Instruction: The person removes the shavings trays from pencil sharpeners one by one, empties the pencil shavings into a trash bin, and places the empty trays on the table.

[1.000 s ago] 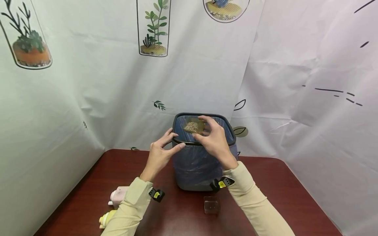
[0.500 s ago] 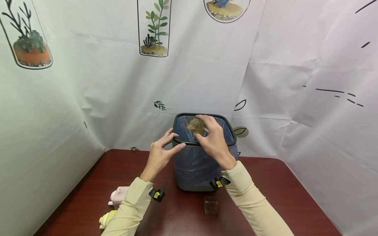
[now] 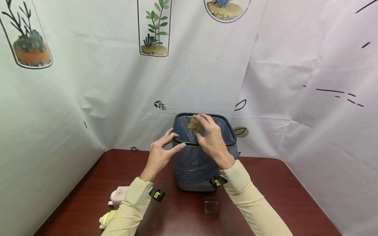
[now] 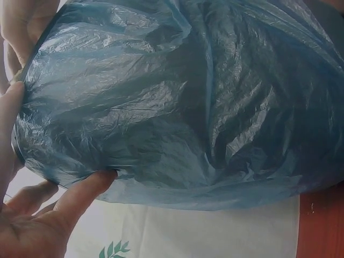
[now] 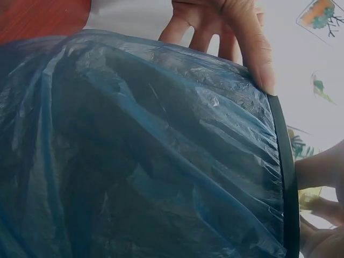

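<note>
A trash bin (image 3: 192, 170) with a black rim and a thin blue plastic liner (image 4: 134, 107) stands upright on the table. My left hand (image 3: 159, 154) grips its near left corner, the thumb on the front and the other fingers along the left side. Over the mouth of the bin, my right hand (image 3: 213, 139) holds a small see-through yellowish box (image 3: 193, 124) between thumb and fingers. The box leans to one side, with pale brown, grainy or shredded bits in it. In the right wrist view, the bin's rim partly hides the yellowish box (image 5: 309, 198).
In front of the bin sits a small clear box (image 3: 211, 206) on the dark red table (image 3: 260, 190). A pink object (image 3: 119, 195) and a yellow object (image 3: 107, 219) lie at the left, partly covered by my left sleeve. White printed cloth (image 3: 195, 75) hangs behind the table.
My right hand has shifted slightly left and turned, tipping the yellowish box more steeply over the bin. My left hand has stayed at the corner of the bin.
</note>
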The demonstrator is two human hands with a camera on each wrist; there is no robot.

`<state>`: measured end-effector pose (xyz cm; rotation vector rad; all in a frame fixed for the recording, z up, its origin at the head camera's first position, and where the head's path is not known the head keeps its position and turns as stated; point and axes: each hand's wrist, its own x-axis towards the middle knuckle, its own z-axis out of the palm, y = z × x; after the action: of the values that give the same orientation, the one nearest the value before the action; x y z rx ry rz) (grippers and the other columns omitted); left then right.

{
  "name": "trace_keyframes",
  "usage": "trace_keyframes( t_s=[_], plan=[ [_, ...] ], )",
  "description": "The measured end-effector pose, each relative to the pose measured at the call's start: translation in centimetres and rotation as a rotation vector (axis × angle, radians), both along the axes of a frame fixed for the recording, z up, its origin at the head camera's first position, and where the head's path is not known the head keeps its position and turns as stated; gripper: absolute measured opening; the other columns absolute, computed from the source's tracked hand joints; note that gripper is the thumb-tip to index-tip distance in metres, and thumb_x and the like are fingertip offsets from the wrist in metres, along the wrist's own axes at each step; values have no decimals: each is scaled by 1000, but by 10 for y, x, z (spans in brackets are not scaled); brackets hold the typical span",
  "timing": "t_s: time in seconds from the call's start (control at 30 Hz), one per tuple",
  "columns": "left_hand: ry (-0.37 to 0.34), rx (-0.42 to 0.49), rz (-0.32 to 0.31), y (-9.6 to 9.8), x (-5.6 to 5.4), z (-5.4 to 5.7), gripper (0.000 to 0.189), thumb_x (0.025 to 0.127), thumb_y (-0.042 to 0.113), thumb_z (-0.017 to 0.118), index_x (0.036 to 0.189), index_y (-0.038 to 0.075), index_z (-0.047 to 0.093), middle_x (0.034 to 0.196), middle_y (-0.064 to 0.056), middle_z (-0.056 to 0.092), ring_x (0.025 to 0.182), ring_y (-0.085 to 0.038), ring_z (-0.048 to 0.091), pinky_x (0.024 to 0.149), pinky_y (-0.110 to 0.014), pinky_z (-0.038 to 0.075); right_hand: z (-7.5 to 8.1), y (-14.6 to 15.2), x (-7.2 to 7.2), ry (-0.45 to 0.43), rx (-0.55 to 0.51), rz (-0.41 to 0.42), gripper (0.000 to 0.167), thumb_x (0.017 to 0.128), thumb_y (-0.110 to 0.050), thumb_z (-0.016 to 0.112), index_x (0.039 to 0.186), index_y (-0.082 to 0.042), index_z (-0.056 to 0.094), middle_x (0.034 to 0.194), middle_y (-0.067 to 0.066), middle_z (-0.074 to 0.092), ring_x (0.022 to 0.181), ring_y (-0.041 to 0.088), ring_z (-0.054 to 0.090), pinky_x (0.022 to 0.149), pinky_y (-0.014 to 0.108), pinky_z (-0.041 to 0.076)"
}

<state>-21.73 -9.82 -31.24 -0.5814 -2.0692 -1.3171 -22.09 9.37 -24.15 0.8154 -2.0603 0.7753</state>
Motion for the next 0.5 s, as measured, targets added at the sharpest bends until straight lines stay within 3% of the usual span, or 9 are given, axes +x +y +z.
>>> trace_keyframes(
  t_s=[0.5],
  plan=[
    [-2, 18, -6, 1, 1, 0, 40, 76, 40, 72, 112, 22, 65, 139, -2, 43, 120, -18, 50, 91, -44, 44, 2, -1, 0, 39, 47, 3, 59, 71, 15, 63, 125, -8, 55, 125, 14, 52, 111, 27, 53, 82, 40, 48]
  ],
)
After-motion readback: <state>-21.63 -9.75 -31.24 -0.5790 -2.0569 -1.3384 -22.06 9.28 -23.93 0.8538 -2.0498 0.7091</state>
